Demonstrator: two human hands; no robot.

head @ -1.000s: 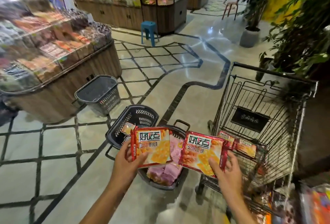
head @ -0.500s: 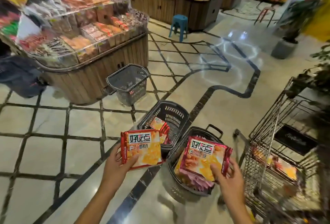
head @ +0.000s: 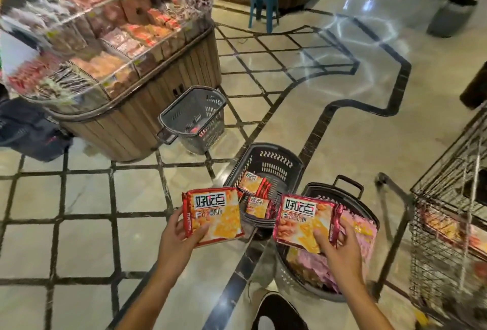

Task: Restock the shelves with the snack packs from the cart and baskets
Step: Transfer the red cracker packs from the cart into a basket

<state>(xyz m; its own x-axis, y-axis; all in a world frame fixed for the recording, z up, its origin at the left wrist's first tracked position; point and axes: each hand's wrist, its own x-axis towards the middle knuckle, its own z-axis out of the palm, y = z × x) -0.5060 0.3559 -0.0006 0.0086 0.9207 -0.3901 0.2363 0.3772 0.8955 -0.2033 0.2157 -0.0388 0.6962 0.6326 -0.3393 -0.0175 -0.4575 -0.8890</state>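
Note:
My left hand (head: pixel 179 240) grips a red and orange snack pack (head: pixel 214 215) by its lower left corner. My right hand (head: pixel 340 253) grips a second red pack (head: pixel 303 220) at its right edge, above a dark basket (head: pixel 369 217) filled with pink packs. A black basket (head: pixel 266 163) between the hands holds a few more red packs (head: pixel 254 184). The wire cart (head: pixel 448 198) stands at the right with packs inside. The wooden display shelf (head: pixel 147 108) with snack bins is at the upper left.
A grey basket (head: pixel 195 119) stands on the floor next to the wooden shelf. A blue stool (head: pixel 263 4) is further back. A dark bag (head: pixel 29 129) lies at the left by the shelf. My shoe (head: pixel 276 311) shows at the bottom.
The view has swung left from the cart towards the display shelf, which now looks closer. Both hands still hold their packs, now over the baskets rather than beside the cart.

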